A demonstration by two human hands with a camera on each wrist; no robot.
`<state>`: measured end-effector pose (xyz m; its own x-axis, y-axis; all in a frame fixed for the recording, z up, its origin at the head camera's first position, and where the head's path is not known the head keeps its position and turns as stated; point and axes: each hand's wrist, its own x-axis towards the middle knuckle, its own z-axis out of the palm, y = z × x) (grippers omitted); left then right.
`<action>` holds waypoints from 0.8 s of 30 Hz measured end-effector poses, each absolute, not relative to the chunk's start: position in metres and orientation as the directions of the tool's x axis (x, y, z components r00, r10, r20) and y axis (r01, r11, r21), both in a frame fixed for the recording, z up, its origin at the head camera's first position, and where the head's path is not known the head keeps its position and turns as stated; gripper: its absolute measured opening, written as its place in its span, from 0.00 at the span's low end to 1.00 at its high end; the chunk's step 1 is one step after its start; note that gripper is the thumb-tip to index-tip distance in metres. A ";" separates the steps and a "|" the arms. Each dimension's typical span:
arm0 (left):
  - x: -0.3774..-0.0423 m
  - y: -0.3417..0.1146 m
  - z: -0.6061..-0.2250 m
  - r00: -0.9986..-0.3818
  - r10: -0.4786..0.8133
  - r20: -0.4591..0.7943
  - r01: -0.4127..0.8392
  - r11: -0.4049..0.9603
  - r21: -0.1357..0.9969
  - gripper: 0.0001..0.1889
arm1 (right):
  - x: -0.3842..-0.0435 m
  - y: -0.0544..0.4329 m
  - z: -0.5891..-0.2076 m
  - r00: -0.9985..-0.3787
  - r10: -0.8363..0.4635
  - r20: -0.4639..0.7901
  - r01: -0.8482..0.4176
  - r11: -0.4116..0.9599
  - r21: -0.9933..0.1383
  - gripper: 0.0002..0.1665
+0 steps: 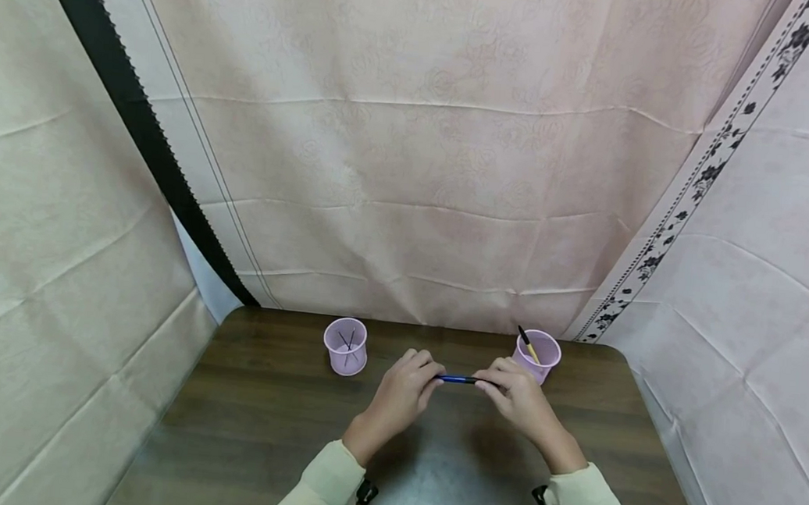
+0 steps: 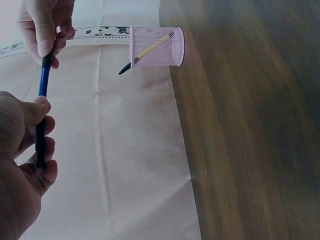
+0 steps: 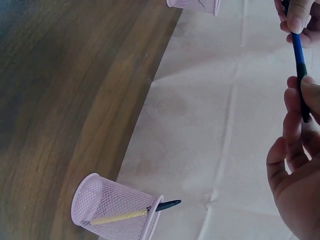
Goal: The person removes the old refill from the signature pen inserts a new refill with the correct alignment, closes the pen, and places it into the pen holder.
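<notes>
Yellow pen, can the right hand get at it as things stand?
Probably yes, if the right hand lets go of the blue pen: it is near the cup, and the yellow pen sticks out past the rim, uncovered.

And here's the slim, straight blue-and-black pen (image 1: pixel 457 379), its shiny blue barrel showing in the middle, dark sections toward both ends! It's held up off any surface, stretching nearly level from side to side in the head view, the left hand (image 1: pixel 404 387) gripping one end, the right hand (image 1: pixel 519 397) pinching the other.
</notes>
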<state>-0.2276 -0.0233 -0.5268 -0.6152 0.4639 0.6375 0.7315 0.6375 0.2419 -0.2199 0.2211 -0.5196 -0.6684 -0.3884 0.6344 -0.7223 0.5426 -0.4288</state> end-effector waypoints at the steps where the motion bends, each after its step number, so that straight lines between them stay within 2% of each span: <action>1: -0.227 -0.023 -0.526 -0.622 0.462 0.632 0.727 0.640 0.247 0.04 | -0.220 0.221 -0.520 -0.660 -0.383 0.647 -0.728 0.540 -0.423 0.10; 5: -0.227 -0.023 -0.525 -0.651 0.456 0.607 0.711 0.647 0.276 0.04 | -0.219 0.221 -0.520 -0.642 -0.360 0.677 -0.737 0.532 -0.417 0.12; 12: -0.225 -0.023 -0.522 -0.711 0.451 0.540 0.676 0.650 0.347 0.04 | -0.218 0.220 -0.521 -0.647 -0.335 0.685 -0.738 0.503 -0.451 0.15; 24: -0.227 -0.024 -0.520 -0.742 0.457 0.491 0.650 0.670 0.359 0.03 | -0.221 0.218 -0.528 -0.627 -0.321 0.710 -0.753 0.484 -0.447 0.22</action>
<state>-0.2272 -0.0243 -0.5204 -0.7418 0.4567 0.4910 0.6500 0.6698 0.3590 -0.2214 0.2176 -0.5280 -0.6273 -0.3208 0.7096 -0.7526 0.4839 -0.4466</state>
